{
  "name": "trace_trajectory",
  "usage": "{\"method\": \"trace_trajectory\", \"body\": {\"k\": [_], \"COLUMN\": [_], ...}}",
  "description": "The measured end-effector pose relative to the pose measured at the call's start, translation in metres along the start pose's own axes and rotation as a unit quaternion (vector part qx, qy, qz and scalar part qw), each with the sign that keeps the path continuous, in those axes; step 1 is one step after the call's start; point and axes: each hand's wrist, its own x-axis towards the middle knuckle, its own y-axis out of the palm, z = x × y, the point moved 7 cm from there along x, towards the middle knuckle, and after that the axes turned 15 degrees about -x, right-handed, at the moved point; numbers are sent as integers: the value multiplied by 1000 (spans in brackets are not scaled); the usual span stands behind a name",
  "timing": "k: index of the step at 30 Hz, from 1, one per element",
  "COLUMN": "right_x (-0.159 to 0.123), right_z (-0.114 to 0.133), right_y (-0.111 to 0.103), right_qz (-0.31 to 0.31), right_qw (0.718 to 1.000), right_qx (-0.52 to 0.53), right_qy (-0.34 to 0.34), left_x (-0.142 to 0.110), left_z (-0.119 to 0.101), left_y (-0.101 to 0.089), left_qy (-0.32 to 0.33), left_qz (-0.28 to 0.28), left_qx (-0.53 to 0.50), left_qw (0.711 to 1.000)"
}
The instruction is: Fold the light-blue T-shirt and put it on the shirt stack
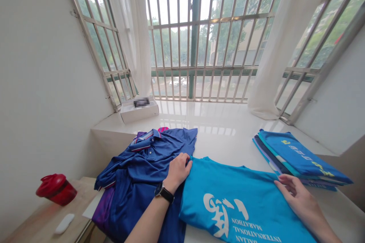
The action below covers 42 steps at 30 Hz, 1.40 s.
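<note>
A bright blue T-shirt (256,193) with white lettering lies partly folded on the white sill in front of me, its print upside down to my view. At its far left corner my left hand (179,171), with a watch on the wrist, is closed on the cloth. My right hand (298,197) pinches the far right corner between thumb and fingers. Beside my left hand a dark blue polo shirt (142,174) is spread out loosely, collar toward the window, with purple clothing (103,209) showing beneath it. Just beyond my right hand is a stack of folded shirts (302,157).
A white box (139,112) sits at the sill's back left. On a lower wooden surface at the left are a red lidded cup (57,189) and a small white object (64,224). White curtains (273,45) hang before the barred window (196,26).
</note>
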Motion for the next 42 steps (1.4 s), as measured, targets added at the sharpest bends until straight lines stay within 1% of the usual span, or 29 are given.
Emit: {"method": "trace_trajectory", "body": {"k": [3, 5, 10, 12, 14, 15, 17, 19, 20, 21, 22, 24, 25, 27, 30, 35, 38, 40, 42], "right_x": [1, 0, -2, -2, -4, -7, -17, -32, -39, -45, -50, -56, -58, -60, -58, -53, -61, -74, -89], "right_z": [4, 8, 18, 20, 26, 32, 48, 65, 71, 74, 74, 64, 57, 43, 30, 23, 33, 46, 56], "right_y": [-3, -3, -2, -3, -7, -10, -13, -7, -1, 6, 14, 27, 32, 37, 39, 38, 30, 25, 27], "right_qz": [0, 7, -4, -1, -10, -19, -27, -13, 2, 20, 40, 82, 100, 122, 126, 126, 96, 75, 83], "right_qw": [998, 993, 981, 973, 962, 954, 934, 911, 901, 894, 892, 895, 898, 904, 911, 919, 917, 907, 894], "right_qx": [-65, -109, -159, -184, -217, -233, -260, -285, -300, -317, -333, -354, -357, -353, -340, -315, -325, -337, -347], "right_qy": [-15, -39, -111, -136, -168, -190, -245, -298, -313, -315, -304, -258, -235, -206, -198, -202, -209, -242, -270], "left_x": [0, 0, 1, 1, -1, -2, -8, -16, -21, -27, -34, -46, -51, -58, -65, -68, -68, -68, -68], "left_z": [0, 0, 1, 2, -2, -6, -23, -46, -57, -66, -71, -69, -65, -54, -47, -51, -53, -53, -53], "left_y": [-1, -1, 0, -4, -13, -18, -27, -26, -19, -9, 3, 27, 35, 45, 47, 39, 37, 36, 37], "left_qy": [0, -2, 2, 3, 6, 11, 35, 71, 89, 102, 105, 92, 82, 71, 83, 84, 79, 80, 81], "left_qz": [-1, 0, -5, -7, -15, -21, -25, -1, 26, 60, 94, 142, 147, 127, 100, 98, 98, 98, 101], "left_qx": [1, 1, -20, -46, -74, -81, -70, -26, 1, 30, 59, 105, 119, 132, 133, 114, 105, 100, 103], "left_qw": [1000, 1000, 1000, 999, 997, 996, 997, 997, 996, 993, 988, 980, 979, 980, 983, 985, 986, 987, 986]}}
